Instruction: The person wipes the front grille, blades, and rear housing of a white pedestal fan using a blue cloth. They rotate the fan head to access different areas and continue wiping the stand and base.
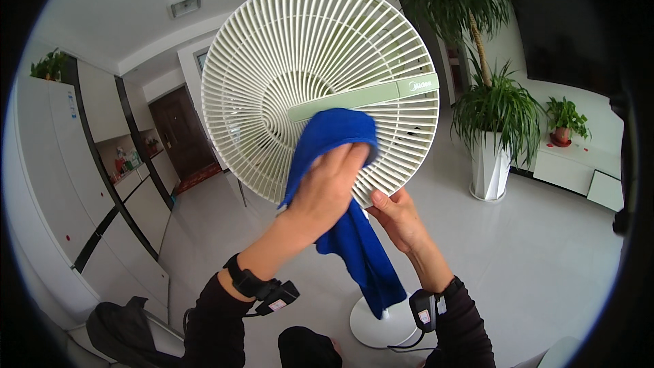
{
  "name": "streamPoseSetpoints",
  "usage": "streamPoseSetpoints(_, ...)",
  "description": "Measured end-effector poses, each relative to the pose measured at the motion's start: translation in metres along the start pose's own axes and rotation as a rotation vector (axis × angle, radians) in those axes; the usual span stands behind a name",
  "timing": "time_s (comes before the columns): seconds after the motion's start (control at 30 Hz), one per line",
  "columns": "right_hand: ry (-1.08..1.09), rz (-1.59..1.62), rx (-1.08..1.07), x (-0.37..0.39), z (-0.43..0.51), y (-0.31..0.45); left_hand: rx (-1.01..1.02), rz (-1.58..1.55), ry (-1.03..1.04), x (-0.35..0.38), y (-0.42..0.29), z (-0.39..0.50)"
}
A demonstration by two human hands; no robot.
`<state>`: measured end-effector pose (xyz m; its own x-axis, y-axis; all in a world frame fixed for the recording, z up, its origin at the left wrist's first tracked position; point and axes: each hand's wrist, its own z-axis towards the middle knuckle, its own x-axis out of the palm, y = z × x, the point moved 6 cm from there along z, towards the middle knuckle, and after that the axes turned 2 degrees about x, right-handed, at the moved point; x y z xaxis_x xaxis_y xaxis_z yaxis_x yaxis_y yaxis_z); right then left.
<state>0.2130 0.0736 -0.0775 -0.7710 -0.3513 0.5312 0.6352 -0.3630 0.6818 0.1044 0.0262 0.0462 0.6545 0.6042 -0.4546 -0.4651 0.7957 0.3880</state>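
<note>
A white pedestal fan faces me, its round slatted grille (245,87) filling the upper middle of the view. Across the grille runs a pale green bar (352,98) marked Midea. My left hand (327,184) presses a blue cloth (332,130) against the lower part of the grille, just under the bar; the cloth's loose end hangs below the wrist. With thumb in front, my right hand (401,220) grips the lower right rim of the grille. The fan's round white base (373,329) stands on the floor, and the hanging cloth hides most of its pole.
A tall plant in a white pot (490,168) stands to the right, near a low white cabinet (562,168) with a small potted plant (562,133). Tall cabinets (56,138) line the left side. A dark cloth (120,332) drapes over something at lower left.
</note>
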Motion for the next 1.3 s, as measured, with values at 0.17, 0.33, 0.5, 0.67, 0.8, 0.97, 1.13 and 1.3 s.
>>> streamPoseSetpoints(0.17,0.019,-0.011,0.004,-0.004,0.001,-0.005,0.092,-0.254,0.13,0.026,-0.018,0.0)
streamPoseSetpoints(0.33,0.0,-0.002,-0.006,-0.013,0.001,0.003,0.045,-0.187,0.11,0.019,0.008,-0.026)
streamPoseSetpoints(0.5,-0.001,0.006,-0.027,-0.005,0.003,0.003,-0.176,0.091,-0.21,-0.049,0.076,-0.022)
streamPoseSetpoints(0.67,0.009,-0.018,-0.026,-0.006,0.003,0.003,-0.289,0.055,-0.382,-0.085,0.137,0.017)
streamPoseSetpoints(0.8,0.001,-0.034,-0.029,-0.007,0.001,0.003,-0.22,0.079,-0.368,-0.087,0.122,0.032)
streamPoseSetpoints(0.97,0.011,-0.026,-0.018,-0.004,0.002,0.002,-0.112,0.095,-0.127,-0.057,0.087,0.01)
streamPoseSetpoints(1.13,0.01,-0.022,-0.034,-0.005,0.003,0.003,-0.138,-0.064,-0.109,-0.064,0.079,0.027)
streamPoseSetpoints(1.3,-0.03,-0.061,-0.016,-0.012,0.002,0.002,-0.1,0.0,-0.262,-0.088,0.106,0.107)
